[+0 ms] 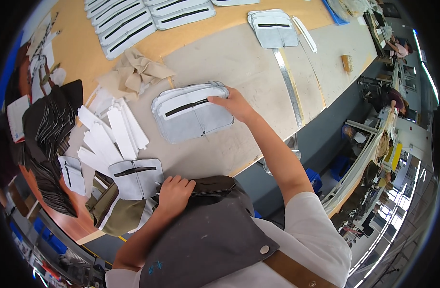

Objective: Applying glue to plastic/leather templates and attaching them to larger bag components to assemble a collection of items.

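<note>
In front of me on the table lies a stack of grey fabric panels [193,126], each with a white strip and a dark slot across it. My right hand [236,105] is at the stack's right edge, thumb on top by the slot's end and fingers round the rim, closed on the upper panel. Close to my body, my left hand [176,196] is curled over a bundle of dark folded fabric [214,186]. Beside it lies a smaller grey panel [136,178] with a dark slot; its right edge comes close to my left fingers. My left fingertips are hidden.
White strips [126,127] are heaped left of the stack, near crumpled beige cloth [134,72]. Dark fabric pieces [52,120] pile at far left. Rows of slotted panels [126,31] and another stack [272,30] lie farther back. A tape roll [347,63] stands near the right edge.
</note>
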Motion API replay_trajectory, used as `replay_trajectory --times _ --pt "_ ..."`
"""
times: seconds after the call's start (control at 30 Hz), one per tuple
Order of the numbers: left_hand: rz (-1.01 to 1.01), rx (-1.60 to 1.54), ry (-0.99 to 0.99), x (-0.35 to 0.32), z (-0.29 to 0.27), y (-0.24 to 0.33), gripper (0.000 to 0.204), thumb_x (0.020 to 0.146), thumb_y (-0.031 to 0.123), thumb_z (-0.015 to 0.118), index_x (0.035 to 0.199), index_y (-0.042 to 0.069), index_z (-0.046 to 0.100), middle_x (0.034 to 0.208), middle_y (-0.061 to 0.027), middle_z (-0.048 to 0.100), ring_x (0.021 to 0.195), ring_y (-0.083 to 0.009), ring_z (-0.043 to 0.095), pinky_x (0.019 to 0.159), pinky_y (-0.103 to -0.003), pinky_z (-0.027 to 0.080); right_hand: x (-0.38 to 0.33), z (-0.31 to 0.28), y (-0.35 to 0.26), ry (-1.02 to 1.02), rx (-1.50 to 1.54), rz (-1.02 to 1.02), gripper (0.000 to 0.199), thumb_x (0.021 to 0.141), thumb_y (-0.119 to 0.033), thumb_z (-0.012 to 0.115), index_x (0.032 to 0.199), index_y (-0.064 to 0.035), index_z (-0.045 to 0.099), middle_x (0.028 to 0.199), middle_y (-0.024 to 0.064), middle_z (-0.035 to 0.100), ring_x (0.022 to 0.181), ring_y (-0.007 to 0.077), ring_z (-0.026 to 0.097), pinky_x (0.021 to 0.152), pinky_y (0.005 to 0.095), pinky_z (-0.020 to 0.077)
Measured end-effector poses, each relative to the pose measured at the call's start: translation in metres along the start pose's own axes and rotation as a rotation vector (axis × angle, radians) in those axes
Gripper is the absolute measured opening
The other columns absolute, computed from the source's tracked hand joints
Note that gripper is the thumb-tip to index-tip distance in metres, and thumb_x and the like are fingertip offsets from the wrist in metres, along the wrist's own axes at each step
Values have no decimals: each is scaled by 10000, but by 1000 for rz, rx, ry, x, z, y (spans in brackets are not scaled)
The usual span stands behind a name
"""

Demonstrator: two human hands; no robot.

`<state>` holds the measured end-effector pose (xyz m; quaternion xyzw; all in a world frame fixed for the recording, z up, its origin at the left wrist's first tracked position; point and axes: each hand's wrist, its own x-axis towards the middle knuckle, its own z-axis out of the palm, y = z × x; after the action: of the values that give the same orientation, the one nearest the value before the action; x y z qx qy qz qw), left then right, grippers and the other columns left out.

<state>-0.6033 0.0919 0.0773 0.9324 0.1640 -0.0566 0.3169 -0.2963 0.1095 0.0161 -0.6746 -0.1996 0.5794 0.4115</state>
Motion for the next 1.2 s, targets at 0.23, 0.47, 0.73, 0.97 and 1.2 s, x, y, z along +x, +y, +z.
replay_trajectory --times 0.23,0.47,0.73,0.97,1.2 --pt "14 -10 55 4 -2 0 129 689 61 571 809 80 614 670 -31 546 716 -214 536 644 -343 403 -7 -15 -29 -161 73 17 499 855 -174 674 1283 15 502 1160 79 616 1054 173 565 926 293 439" --pt "-21 -34 -25 4 -5 -1 281 634 47 615 912 70 649 744 -51 573 768 -240 544 691 -373 416 16 -94 -59 -159 143 24 527 836 -190 704 1268 30 497 1162 103 607 1030 155 581 905 304 467" --pt "-6 -20 18 10 -5 -3 161 682 56 579 835 67 628 682 -43 554 718 -222 543 652 -347 414 45 -114 -10 485 -440 -51 568 796 -142 685 1299 -6 458 1142 164 577 1024 256 574 881 348 472" --pt "-72 -96 -93 22 -11 -11 283 618 32 655 900 51 665 754 -85 606 790 -288 571 698 -404 461 -2 -90 18 605 -826 -635 443 779 -48 656 1205 -39 534 1082 164 565 964 284 573 814 361 495" --pt "-210 49 -139 68 -8 -30 362 686 96 727 1033 42 637 927 -111 631 931 -304 575 772 -399 457 -74 -72 63 566 -533 -476 406 783 -25 657 1175 -32 553 1099 142 561 943 239 586 758 321 516"
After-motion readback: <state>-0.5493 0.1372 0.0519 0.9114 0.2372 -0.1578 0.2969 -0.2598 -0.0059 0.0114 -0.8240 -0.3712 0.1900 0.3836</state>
